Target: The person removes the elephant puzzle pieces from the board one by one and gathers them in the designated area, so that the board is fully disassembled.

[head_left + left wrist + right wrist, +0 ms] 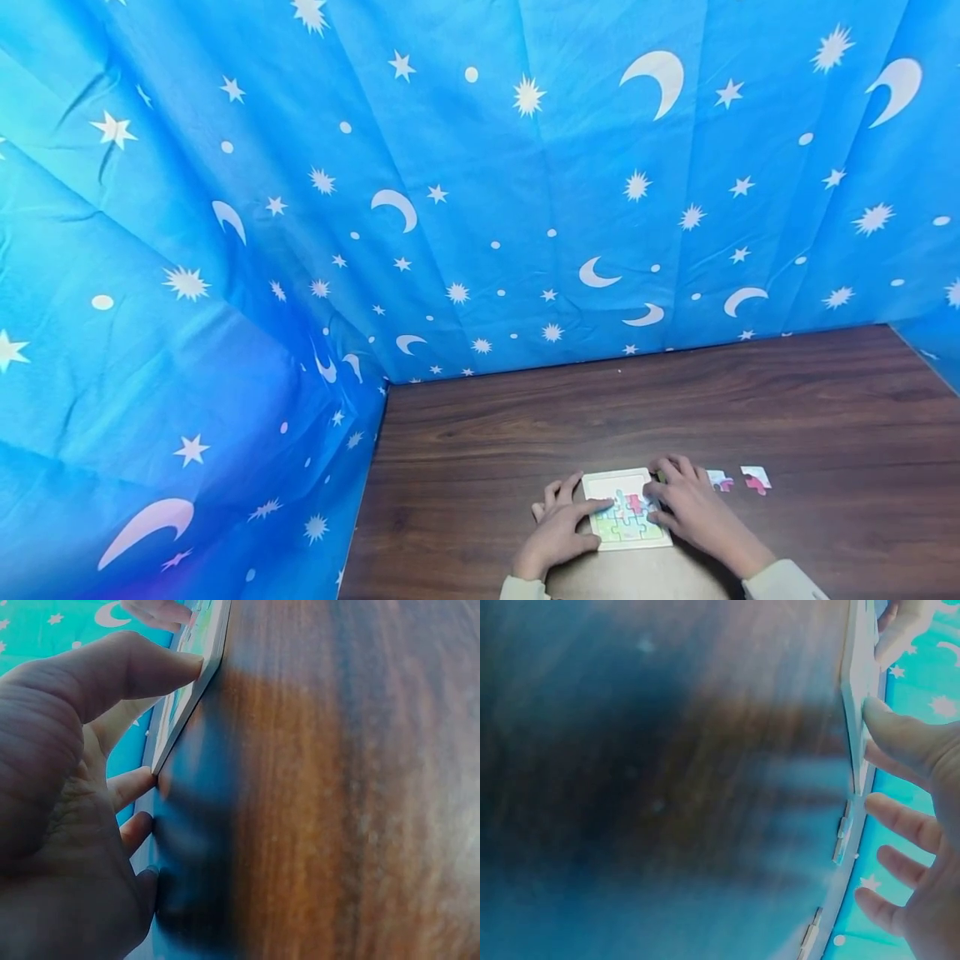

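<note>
A square jigsaw puzzle board [637, 546] with a pale frame lies on the table between both hands. Interlocked pieces [628, 528] in green, pink and light blue fill its lower and middle part; the top strip shows pale. My left hand [557, 531] rests at the left side, thumb on the frame and index fingertip on the pieces, other fingers spread by the edge. From the right, my right hand [696, 506] touches the board's right part with thumb and index finger, its other fingers reaching past the upper right corner. The right hand covers the board's right side in the head view.
Two loose jigsaw pieces, one [722, 481] close beside the right hand and another [756, 479] farther right, lie on the dark wooden table [480, 442]. A blue cloth [495, 167] with white moons and stars hangs behind the table and along its left side.
</note>
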The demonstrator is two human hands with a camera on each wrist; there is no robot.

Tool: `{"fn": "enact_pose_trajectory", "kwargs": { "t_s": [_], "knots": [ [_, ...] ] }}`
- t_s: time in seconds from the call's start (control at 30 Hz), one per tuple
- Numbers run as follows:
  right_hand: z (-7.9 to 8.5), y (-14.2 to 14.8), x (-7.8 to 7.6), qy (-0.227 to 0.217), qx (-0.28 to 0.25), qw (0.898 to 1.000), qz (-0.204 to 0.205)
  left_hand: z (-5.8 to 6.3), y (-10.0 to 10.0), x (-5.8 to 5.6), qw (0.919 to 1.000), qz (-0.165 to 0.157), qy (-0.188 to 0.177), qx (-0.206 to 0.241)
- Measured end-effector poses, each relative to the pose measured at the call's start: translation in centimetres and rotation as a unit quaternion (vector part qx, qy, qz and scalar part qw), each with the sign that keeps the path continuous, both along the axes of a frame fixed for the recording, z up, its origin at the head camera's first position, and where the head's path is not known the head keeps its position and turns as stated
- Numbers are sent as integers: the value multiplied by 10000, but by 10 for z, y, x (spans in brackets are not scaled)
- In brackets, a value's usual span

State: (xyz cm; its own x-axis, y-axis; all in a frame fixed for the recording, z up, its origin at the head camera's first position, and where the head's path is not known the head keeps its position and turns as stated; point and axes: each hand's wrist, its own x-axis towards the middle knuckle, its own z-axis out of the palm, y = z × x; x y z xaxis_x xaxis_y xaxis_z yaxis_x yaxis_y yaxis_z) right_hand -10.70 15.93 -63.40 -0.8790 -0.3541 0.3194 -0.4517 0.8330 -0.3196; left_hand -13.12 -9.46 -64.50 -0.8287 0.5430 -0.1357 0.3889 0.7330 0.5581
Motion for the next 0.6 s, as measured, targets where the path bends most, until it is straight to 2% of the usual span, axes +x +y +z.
{"fn": "enact_pose_trajectory", "kwargs": {
  "t_s": [0.17, 0.43, 0.6],
  "knots": [
    [2, 0, -2, 126, 144, 9996, 211, -2, 0, 0, 10000, -19, 52, -45],
    [4, -4, -4, -115, 234, 9996, 124, -5, 0, 0, 9998, -15, 160, 70],
    [2, -1, -7, 173, 60, 9998, 92, -7, 0, 1, 9997, -30, 206, 109]
  ]
}}
